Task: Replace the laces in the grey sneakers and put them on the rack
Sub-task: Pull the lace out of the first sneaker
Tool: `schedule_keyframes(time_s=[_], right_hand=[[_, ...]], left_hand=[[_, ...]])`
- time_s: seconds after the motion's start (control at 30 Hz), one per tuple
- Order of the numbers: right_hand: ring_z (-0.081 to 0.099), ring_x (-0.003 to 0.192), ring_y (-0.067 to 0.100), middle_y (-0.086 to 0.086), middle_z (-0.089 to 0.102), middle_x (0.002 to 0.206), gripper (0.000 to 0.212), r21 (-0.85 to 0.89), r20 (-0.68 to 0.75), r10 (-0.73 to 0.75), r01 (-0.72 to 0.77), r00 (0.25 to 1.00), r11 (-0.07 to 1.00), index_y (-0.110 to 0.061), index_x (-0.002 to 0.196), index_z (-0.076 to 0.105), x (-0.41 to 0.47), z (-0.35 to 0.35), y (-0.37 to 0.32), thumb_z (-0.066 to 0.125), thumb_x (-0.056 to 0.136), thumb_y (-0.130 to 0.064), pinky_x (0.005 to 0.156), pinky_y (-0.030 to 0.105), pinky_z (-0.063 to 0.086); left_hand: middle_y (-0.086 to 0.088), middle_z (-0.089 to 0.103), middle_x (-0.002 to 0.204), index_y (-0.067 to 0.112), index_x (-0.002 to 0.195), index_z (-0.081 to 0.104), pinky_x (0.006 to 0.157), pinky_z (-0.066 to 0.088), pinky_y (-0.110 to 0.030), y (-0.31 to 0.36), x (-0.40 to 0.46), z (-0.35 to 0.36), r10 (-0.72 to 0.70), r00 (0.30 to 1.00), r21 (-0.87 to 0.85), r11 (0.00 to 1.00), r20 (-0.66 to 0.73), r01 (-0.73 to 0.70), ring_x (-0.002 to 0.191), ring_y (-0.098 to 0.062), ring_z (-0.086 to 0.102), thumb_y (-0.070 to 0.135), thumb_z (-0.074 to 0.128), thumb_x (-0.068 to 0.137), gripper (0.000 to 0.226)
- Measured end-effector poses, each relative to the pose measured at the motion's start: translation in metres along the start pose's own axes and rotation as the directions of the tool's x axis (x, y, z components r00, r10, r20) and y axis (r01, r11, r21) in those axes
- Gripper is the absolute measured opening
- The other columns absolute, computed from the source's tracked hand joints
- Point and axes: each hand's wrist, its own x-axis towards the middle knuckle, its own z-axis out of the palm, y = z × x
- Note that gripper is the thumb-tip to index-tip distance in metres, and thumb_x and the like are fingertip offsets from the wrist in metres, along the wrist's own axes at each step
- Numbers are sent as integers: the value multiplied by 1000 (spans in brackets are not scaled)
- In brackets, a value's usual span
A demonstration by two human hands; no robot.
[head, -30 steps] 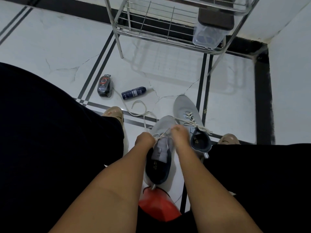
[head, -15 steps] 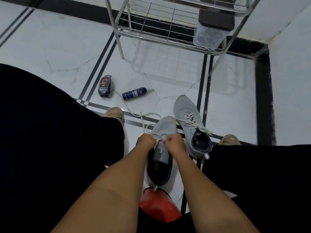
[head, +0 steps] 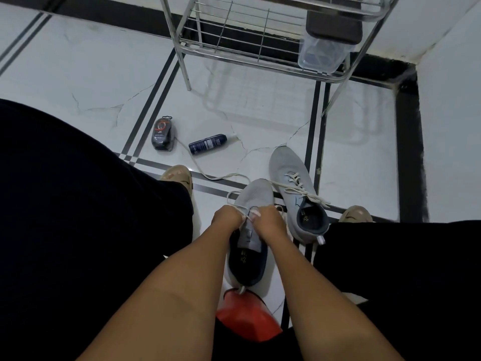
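Your left hand (head: 226,219) pinches the loose white lace (head: 208,175) at the near grey knit sneaker (head: 251,230) on the white tiled floor (head: 78,74); your right hand (head: 268,222) pinches it too. Laced second grey sneaker (head: 294,188) just right; chrome wire rack (head: 260,58) beyond.

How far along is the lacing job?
Done, it seems: the far sneaker on the floor already carries a lace. In hand: the left hand and right hand pinch the lace at the near sneaker, its loose end trailing across the tiles. Left: finishing that lacing, then putting both on the rack, which holds neither.
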Motion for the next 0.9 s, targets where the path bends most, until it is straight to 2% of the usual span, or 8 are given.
schedule_keyframes(time_s=[0.13, 0.27, 0.37, 0.43, 0.6, 0.67, 0.8, 0.9], right_hand=[[60, 98, 32, 10, 57, 117, 18, 108, 25, -27, 24, 999, 994, -9, 98, 68, 20, -34, 5, 54, 90, -17, 86, 37, 51], [64, 93, 25, 4, 67, 102, 11, 105, 129, -90, 77, 988, 992, -23, 79, 69, 14, -34, -2, 62, 80, -15, 83, 34, 53], [59, 94, 31, 9, 53, 112, 18, -51, 47, -140, 143, 989, 988, -20, 91, 72, 5, -7, -1, 56, 88, -16, 78, 34, 48], [58, 94, 33, 10, 51, 114, 20, -50, -13, -145, 144, 989, 988, -18, 94, 72, 6, -1, -1, 52, 90, -16, 72, 32, 43], [53, 107, 34, 10, 50, 117, 22, -120, 50, -183, 188, 982, 975, -19, 104, 72, 18, -10, 0, 55, 88, -20, 86, 39, 49], [52, 107, 34, 10, 49, 116, 22, -135, 59, -182, 188, 982, 973, -20, 101, 73, 17, -8, 1, 55, 88, -19, 84, 37, 49], [56, 103, 34, 11, 49, 118, 17, 72, 40, -51, 48, 998, 996, -12, 92, 69, 20, -10, 3, 53, 86, -15, 88, 38, 49], [58, 95, 34, 15, 55, 113, 15, 287, -41, 103, -87, 994, 954, -7, 88, 63, 27, -27, 4, 49, 83, -9, 83, 39, 51]], left_hand=[[-12, 66, 119, 6, 117, 66, 87, 48, -33, 1, -5, -3, 12, 1000, -7, 1000, -10, -12, 112, -28, 61, 18, 53, 93, 30], [-11, 64, 116, 7, 114, 62, 72, 44, -28, 10, -15, -3, 47, 998, 216, 976, -48, -35, 104, -27, 61, 25, 53, 91, 31], [-12, 62, 115, 6, 112, 62, 77, 44, -31, 14, -22, -1, 117, 989, 269, 959, -94, -88, 105, -28, 59, 24, 46, 93, 30], [-12, 63, 113, 6, 110, 63, 74, 43, -29, 14, -24, -2, 123, 988, 280, 956, -98, -91, 103, -28, 60, 23, 46, 93, 29], [-11, 65, 110, 6, 110, 66, 69, 40, -27, 14, -19, -7, 87, 996, 227, 971, -22, -79, 96, -26, 60, 23, 51, 91, 30], [-9, 67, 109, 9, 108, 70, 69, 40, -26, 14, -17, -9, 81, 997, 191, 978, -3, -79, 94, -24, 61, 24, 53, 90, 29], [-7, 68, 108, 9, 107, 71, 75, 45, -26, 13, -13, -11, 74, 997, 169, 983, 19, -76, 99, -24, 63, 20, 57, 87, 25], [-8, 68, 109, 11, 108, 70, 72, 45, -26, 15, -11, -12, 46, 999, 183, 982, 23, -49, 95, -24, 62, 21, 58, 86, 27]])
